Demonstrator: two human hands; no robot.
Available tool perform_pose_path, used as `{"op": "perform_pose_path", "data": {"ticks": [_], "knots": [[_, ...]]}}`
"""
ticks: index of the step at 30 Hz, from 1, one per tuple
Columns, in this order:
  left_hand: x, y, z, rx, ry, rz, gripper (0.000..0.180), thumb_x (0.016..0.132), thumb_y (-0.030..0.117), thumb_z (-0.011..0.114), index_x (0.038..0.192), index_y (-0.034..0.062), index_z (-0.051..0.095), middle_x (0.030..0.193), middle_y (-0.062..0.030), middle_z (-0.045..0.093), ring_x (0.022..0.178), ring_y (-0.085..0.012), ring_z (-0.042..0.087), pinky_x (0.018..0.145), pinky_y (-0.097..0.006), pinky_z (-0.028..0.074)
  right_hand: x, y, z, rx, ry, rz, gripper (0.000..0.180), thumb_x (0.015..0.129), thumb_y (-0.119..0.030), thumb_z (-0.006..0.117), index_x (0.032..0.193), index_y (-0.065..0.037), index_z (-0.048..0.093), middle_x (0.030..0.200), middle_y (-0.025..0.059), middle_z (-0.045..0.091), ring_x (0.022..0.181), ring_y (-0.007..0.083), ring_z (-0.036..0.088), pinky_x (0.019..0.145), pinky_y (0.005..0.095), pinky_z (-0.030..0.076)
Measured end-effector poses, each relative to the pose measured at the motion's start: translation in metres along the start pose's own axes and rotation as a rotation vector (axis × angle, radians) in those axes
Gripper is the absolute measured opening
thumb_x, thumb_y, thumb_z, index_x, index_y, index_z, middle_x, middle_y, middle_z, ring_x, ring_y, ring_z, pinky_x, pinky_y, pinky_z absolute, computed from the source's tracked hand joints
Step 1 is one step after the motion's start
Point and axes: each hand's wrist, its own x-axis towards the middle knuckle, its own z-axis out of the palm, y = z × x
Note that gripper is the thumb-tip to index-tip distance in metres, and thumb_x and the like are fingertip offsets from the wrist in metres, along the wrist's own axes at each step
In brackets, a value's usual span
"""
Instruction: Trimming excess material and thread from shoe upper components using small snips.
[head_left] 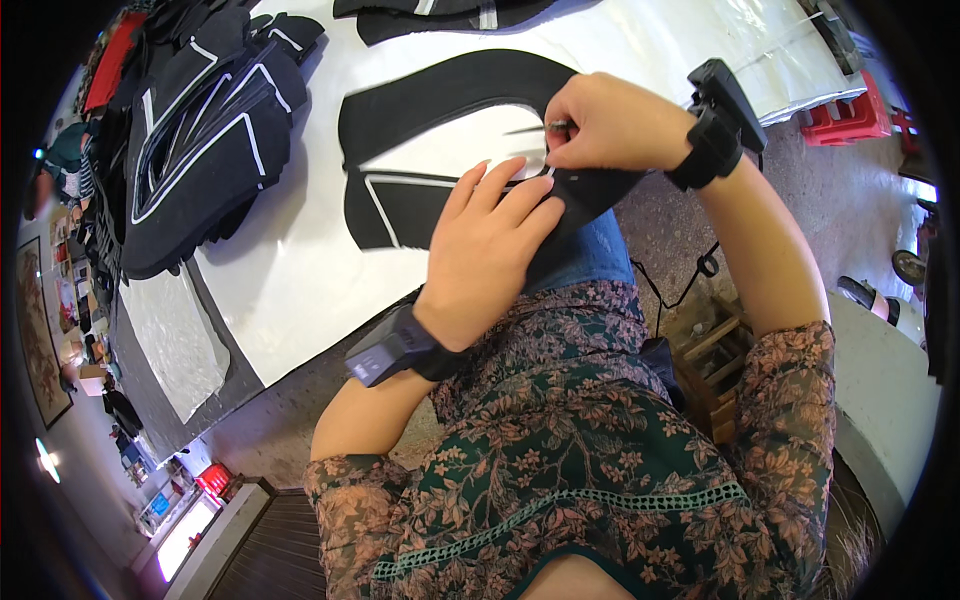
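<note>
A curved black fabric piece with white trim lines (420, 110) lies on the white table (300, 280) in front of me. My left hand (490, 245) rests flat on its lower part, fingers spread and pressing it down. My right hand (610, 125) is closed around a thin metal tool (535, 128), likely small scissors or tweezers, its tip pointing at the fabric's inner edge. Both wrists wear black devices on straps.
A stack of similar black pieces with white stripes (210, 130) lies at the left of the table. More black pieces (440, 15) sit at the far edge. A red plastic crate (850, 115) stands on the floor to the right. A wooden stool (710, 370) is under me.
</note>
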Motion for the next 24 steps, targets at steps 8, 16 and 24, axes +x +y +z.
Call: {"op": "perform_pose_path", "data": {"ticks": [8, 16, 24], "knots": [[-0.002, 0.003, -0.008, 0.047, -0.035, 0.021, 0.028, 0.082, 0.003, 0.061, 0.108, 0.0113, 0.069, 0.127, -0.0022, 0.066, 0.128, -0.0287, 0.057, 0.110, -0.050, 0.042, -0.010, 0.000, 0.003, 0.056, 0.089, -0.018, 0.023, 0.077, -0.020, 0.074, 0.078, 0.003, 0.069, 0.064, 0.0129, 0.063, 0.059, 0.0202, 0.061, 0.060, 0.0320, 0.049], [-0.006, -0.009, -0.015, 0.000, -0.071, 0.088, 0.027, 0.083, 0.005, 0.062, 0.106, 0.0117, 0.072, 0.122, -0.0023, 0.068, 0.126, -0.0280, 0.058, 0.109, -0.049, 0.044, -0.015, -0.011, 0.026, 0.062, 0.121, 0.051, 0.022, 0.077, -0.019, 0.074, 0.078, 0.002, 0.071, 0.064, 0.0137, 0.064, 0.059, 0.0212, 0.062, 0.059, 0.0324, 0.049], [-0.006, -0.014, -0.016, -0.040, -0.055, 0.094, 0.025, 0.083, 0.006, 0.060, 0.104, 0.0111, 0.072, 0.122, -0.0018, 0.068, 0.125, -0.0275, 0.058, 0.109, -0.048, 0.044, -0.014, -0.008, 0.016, 0.046, 0.097, 0.020, 0.022, 0.076, -0.019, 0.075, 0.077, 0.002, 0.071, 0.065, 0.0136, 0.064, 0.059, 0.0220, 0.063, 0.059, 0.0328, 0.049]]}}
